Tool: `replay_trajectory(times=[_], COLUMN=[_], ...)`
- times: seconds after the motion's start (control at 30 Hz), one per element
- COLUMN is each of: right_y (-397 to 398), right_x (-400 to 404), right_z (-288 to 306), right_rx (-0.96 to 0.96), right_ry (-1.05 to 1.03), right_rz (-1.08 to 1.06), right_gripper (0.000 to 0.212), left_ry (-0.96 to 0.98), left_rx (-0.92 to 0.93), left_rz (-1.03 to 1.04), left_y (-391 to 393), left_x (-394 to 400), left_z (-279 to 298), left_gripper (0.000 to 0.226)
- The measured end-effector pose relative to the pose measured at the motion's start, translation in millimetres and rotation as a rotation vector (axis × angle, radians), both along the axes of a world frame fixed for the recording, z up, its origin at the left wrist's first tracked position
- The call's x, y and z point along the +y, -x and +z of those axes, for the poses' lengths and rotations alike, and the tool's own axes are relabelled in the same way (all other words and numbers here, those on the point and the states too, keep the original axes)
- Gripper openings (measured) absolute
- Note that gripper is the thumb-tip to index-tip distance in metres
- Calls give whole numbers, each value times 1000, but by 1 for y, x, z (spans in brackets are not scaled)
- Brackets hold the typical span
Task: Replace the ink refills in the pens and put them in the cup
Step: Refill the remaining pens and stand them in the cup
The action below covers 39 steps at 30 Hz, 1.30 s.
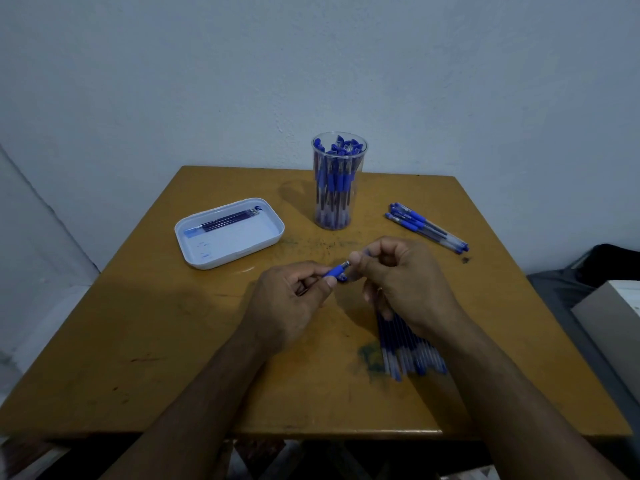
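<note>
Both hands meet mid-table: left hand (294,292) grips a blue pen (335,271), right hand (398,278) pinches its metal tip end. Clear cup (337,202) full of pens behind, white tray (256,242) with refills left, spare pens (427,226) right, on the wooden table (173,358).

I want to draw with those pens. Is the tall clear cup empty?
No, the clear cup at the back of the wooden table is packed with blue pens standing upright.

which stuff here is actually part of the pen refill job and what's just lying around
Part of the job:
- pen held in the left hand and right hand
- clear cup of pens
- loose pens
- refills under the right wrist
- white tray with refills

Just lying about:
- grey box right of the table
</note>
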State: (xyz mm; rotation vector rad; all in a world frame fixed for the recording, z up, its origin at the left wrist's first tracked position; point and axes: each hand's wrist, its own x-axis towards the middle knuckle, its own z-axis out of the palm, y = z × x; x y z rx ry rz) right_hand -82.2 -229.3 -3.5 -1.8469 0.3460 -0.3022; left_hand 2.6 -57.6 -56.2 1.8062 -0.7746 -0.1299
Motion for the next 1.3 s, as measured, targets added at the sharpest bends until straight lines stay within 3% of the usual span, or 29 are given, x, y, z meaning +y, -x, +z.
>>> replay_trajectory(times=[0.1,0.3,0.43,0.5,0.6,0.67,0.77,0.83,1.0,1.17,1.23,1.3], right_y=[1,3,1,1,2,2,0,-1,1,-1,-1,1], right_x=[1,-2,-1,-2,-4,-4,-3,-3,-4,-5,-6,-7], right_z=[1,6,1,2,5,6,-1,-2,1,-7,-5,-1], right_rx=[18,3,23,15,-10,0,15,17,-31,0,-29,-42], right_ry=[169,-33,150,170,10,-9,143,187,35,225,222,133], right_rz=[-54,41,-44,-53,15,39,-37,-57,69,-25,-13,59], right_gripper=[42,6,39,45,15,8,41,49,7,44,37,16], left_ry=[-12,-8,-33,-33,-33,-35,-37,-32,-39,-39,-27,-14], left_rx=[-4,5,4,5,-6,-19,-10,9,2,7,13,10], left_rz=[7,-6,-1,10,-4,-9,5,13,-13,4,2,-8], left_y=[0,-1,-1,-1,-1,-1,-1,-2,-1,-1,-1,-2], left_x=[0,0,-1,-1,0,0,0,0,1,0,0,0], left_z=[0,-1,-1,-1,-1,-1,-1,-1,-1,-2,-2,-3], left_gripper=[18,17,21,20,17,17,19,21,18,21,20,18])
